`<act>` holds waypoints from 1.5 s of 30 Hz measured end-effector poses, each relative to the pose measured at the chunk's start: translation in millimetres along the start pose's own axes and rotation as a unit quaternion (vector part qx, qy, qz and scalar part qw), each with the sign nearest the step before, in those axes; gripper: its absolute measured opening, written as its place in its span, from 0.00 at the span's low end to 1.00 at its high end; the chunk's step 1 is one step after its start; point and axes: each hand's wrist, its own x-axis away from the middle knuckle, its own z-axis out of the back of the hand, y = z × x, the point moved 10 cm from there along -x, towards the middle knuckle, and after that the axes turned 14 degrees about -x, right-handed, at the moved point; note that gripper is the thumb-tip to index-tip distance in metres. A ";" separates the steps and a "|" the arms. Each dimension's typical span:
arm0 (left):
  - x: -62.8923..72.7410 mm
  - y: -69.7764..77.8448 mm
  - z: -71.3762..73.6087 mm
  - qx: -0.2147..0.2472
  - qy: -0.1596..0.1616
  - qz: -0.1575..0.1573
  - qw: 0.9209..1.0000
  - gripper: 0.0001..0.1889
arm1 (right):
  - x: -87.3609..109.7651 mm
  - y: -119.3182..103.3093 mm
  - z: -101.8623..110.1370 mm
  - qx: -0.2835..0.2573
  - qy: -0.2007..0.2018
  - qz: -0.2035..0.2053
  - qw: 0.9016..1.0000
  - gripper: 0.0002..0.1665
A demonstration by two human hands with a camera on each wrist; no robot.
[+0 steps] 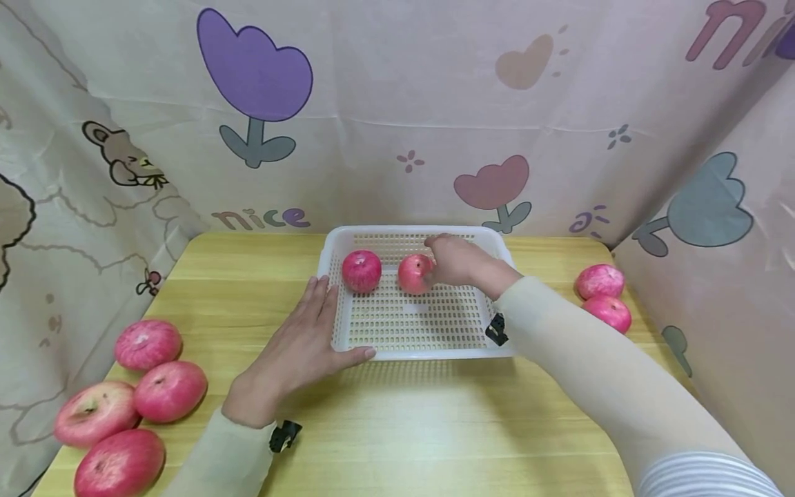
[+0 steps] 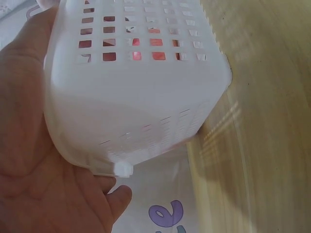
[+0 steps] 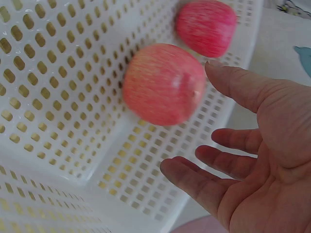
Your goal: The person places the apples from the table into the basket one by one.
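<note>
A white perforated plastic basket (image 1: pixel 410 354) stands on the table with two red apples inside. One apple (image 1: pixel 361 271) sits at the left wall; the other apple (image 1: pixel 415 274) is near the middle. My left hand (image 1: pixel 298 345) rests against the basket's front left corner, fingers along the left side and thumb stretched over the front rim. My right hand (image 1: pixel 462 261) reaches over the basket's right side. In the right wrist view its fingers (image 3: pixel 194 184) are spread, with the thumb tip close beside the middle apple (image 3: pixel 163 85); whether they touch cannot be told.
Several apples (image 1: pixel 149 345) lie grouped on the table's left side. Two more apples (image 1: pixel 599 281) lie touching at the right edge. A printed curtain (image 1: pixel 385 90) encloses the back and both sides of the wooden table (image 1: pixel 422 428).
</note>
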 end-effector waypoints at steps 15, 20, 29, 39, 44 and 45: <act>0.2 0.0 -0.3 -0.007 0.008 -0.004 1.000 0.74 | 70.6 23.6 42.6 -0.030 0.078 -0.002 0.996 0.45; -0.7 -1.1 -2.6 -0.001 0.006 -0.002 1.000 0.75 | 98.8 48.0 58.2 -0.055 0.130 -0.022 0.990 0.44; -1.0 -0.7 -2.1 -0.002 0.007 -0.001 1.000 0.74 | 147.1 108.3 77.2 -0.076 0.227 -0.059 0.969 0.48; -1.3 0.3 -0.7 -0.001 0.005 -0.003 1.000 0.74 | 175.2 177.0 77.0 -0.084 0.261 -0.125 0.954 0.50; -1.0 0.4 -1.0 0.002 0.004 -0.003 1.000 0.74 | 185.6 217.8 70.4 -0.090 0.265 -0.181 0.943 0.49; -0.9 0.4 -1.1 0.003 0.004 -0.002 1.000 0.74 | 187.7 225.0 68.9 -0.088 0.266 -0.189 0.941 0.49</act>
